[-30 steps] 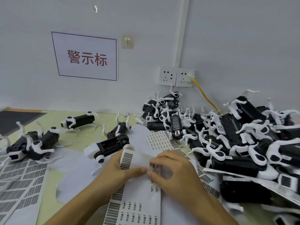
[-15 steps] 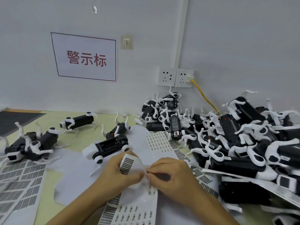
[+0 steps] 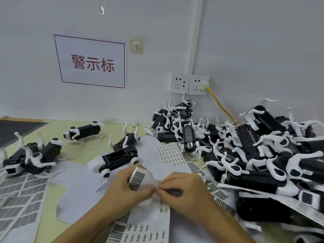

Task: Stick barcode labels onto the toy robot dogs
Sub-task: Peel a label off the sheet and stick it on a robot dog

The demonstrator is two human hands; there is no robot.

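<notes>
Since the earlier frames, both hands have drawn closer together and the label sheet curls up higher at lower centre. Left hand pinches the curled sheet, whose printing is too small to read; right hand pinches its edge with thumb and forefinger. Wall sign, upper left, reads "警示标". Five toy robot dogs lie separately at left; a heaped pile, uncountable, fills the right. Two wall sockets sit above.

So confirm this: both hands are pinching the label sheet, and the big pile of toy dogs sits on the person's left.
Not quite. Both the left hand and the right hand do pinch the label sheet, but the big pile of toy dogs sits on the person's right, as the head view shows.
</notes>
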